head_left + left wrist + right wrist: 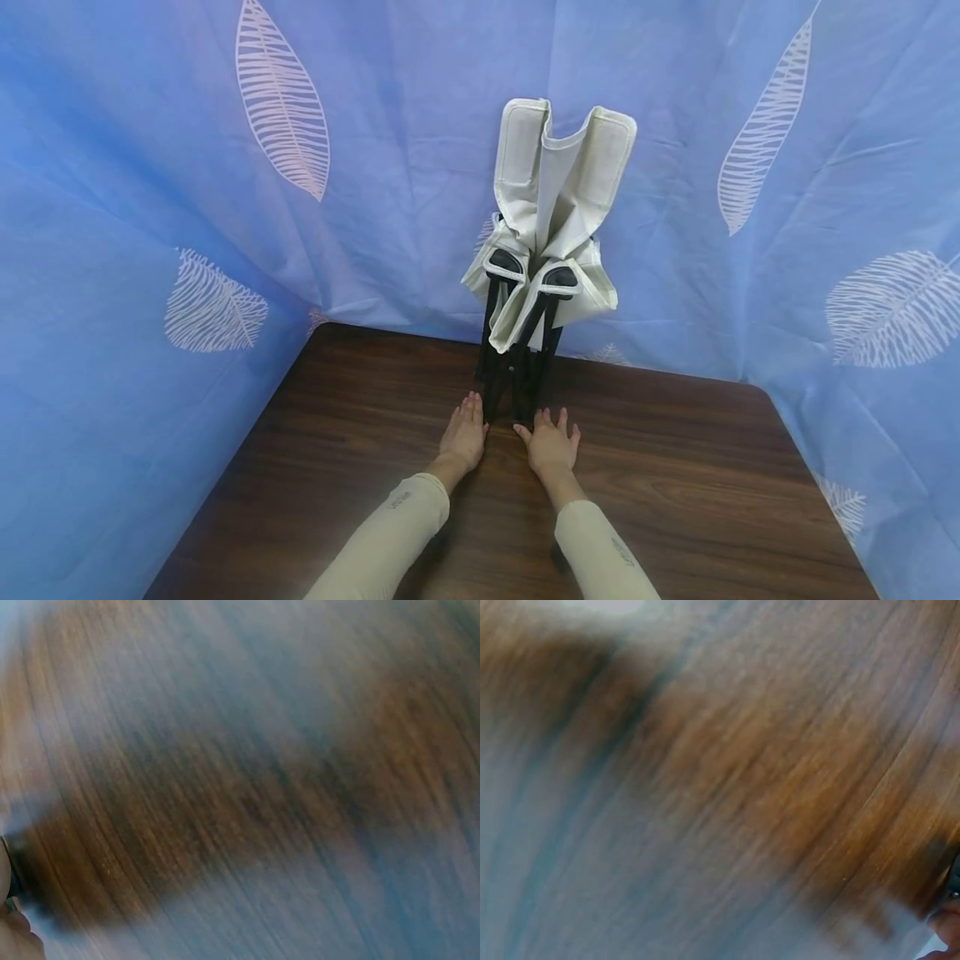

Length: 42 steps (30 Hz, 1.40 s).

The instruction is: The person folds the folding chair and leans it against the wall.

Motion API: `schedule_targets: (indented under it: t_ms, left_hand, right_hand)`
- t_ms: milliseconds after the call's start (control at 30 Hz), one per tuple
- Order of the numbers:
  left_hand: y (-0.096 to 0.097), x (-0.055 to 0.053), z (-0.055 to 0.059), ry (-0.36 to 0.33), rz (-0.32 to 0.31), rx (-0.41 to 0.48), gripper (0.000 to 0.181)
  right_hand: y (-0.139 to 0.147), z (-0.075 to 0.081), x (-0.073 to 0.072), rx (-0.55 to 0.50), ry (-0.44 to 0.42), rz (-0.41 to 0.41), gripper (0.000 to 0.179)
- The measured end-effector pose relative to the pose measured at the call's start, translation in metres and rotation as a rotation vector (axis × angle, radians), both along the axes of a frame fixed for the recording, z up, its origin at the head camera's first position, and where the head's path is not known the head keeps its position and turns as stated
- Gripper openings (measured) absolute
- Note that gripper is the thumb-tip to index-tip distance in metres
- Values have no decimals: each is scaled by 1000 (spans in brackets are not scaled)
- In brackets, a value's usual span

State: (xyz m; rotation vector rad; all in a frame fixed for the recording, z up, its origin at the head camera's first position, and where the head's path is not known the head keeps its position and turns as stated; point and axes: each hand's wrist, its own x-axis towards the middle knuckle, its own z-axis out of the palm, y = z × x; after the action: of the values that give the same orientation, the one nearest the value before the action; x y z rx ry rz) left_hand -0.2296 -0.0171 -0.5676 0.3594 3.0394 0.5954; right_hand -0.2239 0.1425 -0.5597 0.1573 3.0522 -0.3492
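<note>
A folding camp chair point(558, 192) with off-white fabric and black legs stands folded up on the table, its seat cloth bunched and two stiff flaps spread at the top. My left hand point(463, 433) lies at the foot of its left legs, fingers straight and pointing away from me. Beside the foot of the right legs is my right hand point(553, 442), fingers spread and thumb towards the black leg point(543, 350). Each wrist view shows mostly tabletop, with only a bit of the left hand point(19, 941) or right hand point(949, 928) at the edge next to something black.
The dark wood-grain table point(315, 467) has rounded far corners. Blue cloth point(405, 150) with white leaf prints hangs behind it and along both sides, close to the table's edges. Light sleeves point(390, 533) cover both forearms.
</note>
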Motion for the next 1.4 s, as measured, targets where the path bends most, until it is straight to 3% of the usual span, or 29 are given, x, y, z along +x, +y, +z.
schedule_targets:
  t_ms: [300, 533, 733, 933, 1133, 1400]
  left_hand:
    - [4, 1, 0, 23, 18, -59, 56]
    - [5, 1, 0, -24, 0, -98, 59]
    - [0, -1, -2, 34, -39, -69, 58]
    - [0, -6, 6, -43, -40, -137, 58]
    - [0, -11, 11, -40, -54, -228, 59]
    - [-1, -15, 18, -97, -69, -274, 60]
  right_hand:
    - [-4, 3, -5, -7, -22, -28, 67]
    - [-6, 5, -8, -22, -38, -44, 68]
    - [-7, 10, -9, -25, -35, -51, 66]
    - [-7, 12, -13, -20, -59, -50, 66]
    - [-7, 14, -14, -14, -66, -51, 66]
    - [-6, 12, -18, -7, -71, -50, 68]
